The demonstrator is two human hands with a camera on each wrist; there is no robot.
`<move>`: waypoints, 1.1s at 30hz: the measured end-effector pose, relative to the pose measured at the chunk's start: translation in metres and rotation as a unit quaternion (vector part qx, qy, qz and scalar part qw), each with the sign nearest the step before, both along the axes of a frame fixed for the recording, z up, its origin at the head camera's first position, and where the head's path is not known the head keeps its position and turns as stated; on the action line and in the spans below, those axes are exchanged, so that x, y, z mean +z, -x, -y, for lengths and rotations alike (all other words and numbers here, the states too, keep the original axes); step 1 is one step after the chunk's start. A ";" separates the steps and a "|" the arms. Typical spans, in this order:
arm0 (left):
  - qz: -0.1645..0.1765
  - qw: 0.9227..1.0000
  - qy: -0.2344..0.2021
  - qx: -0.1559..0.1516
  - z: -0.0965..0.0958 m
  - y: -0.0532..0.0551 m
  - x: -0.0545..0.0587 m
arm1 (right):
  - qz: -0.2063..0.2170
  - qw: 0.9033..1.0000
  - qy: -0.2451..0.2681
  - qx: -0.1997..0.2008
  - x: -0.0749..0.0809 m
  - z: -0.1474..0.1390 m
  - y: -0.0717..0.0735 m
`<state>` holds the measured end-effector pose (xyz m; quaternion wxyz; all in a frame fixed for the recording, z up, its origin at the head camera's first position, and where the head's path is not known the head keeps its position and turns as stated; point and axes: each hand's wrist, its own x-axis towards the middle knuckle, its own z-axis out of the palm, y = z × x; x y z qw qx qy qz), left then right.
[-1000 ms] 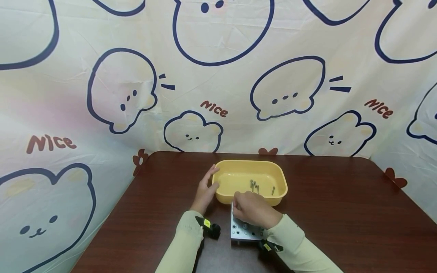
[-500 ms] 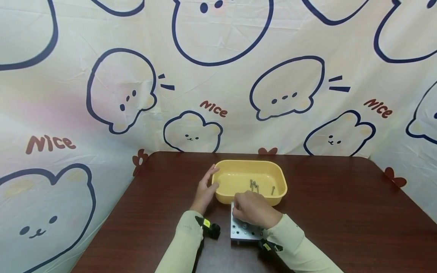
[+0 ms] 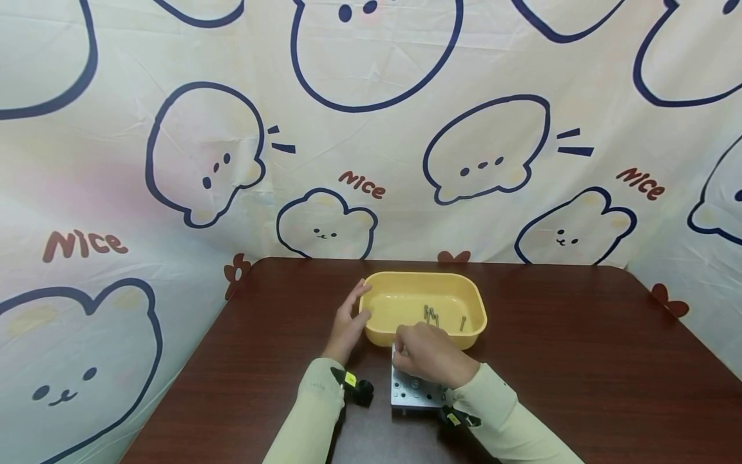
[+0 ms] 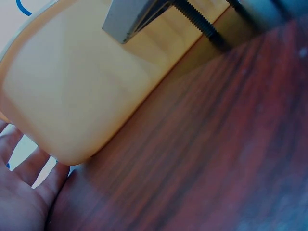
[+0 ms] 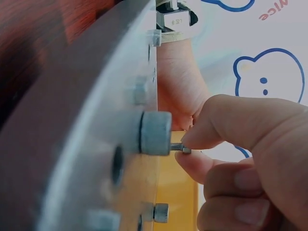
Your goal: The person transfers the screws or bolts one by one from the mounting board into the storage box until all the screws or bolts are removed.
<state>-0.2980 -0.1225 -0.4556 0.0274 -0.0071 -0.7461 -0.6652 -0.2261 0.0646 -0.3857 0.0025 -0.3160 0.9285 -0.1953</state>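
My right hand (image 3: pixel 431 353) is over the perforated metal plate (image 3: pixel 408 398), its thumb and forefinger pinching a small bolt (image 5: pixel 186 150) that stands up from the plate in the right wrist view. The other fingers of that hand are curled under. Larger socket-head bolts, such as a thick one (image 5: pixel 156 133), sit in the plate's holes around it. My left hand (image 3: pixel 346 328) rests against the left end of the yellow tub (image 3: pixel 423 275) with its fingers spread. Several loose bolts (image 3: pixel 431 314) lie inside the tub.
The plate stands right in front of the tub on the dark wooden table (image 3: pixel 556 361). Bolt shanks (image 4: pixel 195 18) stick out beneath the plate in the left wrist view. A printed cloth (image 3: pixel 406 148) hangs behind the table and along its sides.
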 end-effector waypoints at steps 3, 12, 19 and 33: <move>0.003 1.000 0.002 0.001 0.000 0.000 0.000 | 0.001 1.000 0.003 0.000 0.000 0.000 0.000; -0.001 1.000 0.007 0.004 -0.001 -0.001 0.000 | 0.000 1.000 0.006 -0.008 0.000 0.000 0.000; -0.019 1.000 0.007 -0.003 0.000 0.001 -0.001 | -0.056 0.998 0.023 -0.003 0.001 0.000 0.002; -0.023 1.000 0.006 -0.004 0.000 -0.001 -0.002 | -0.068 0.996 0.050 -0.026 0.008 -0.005 0.002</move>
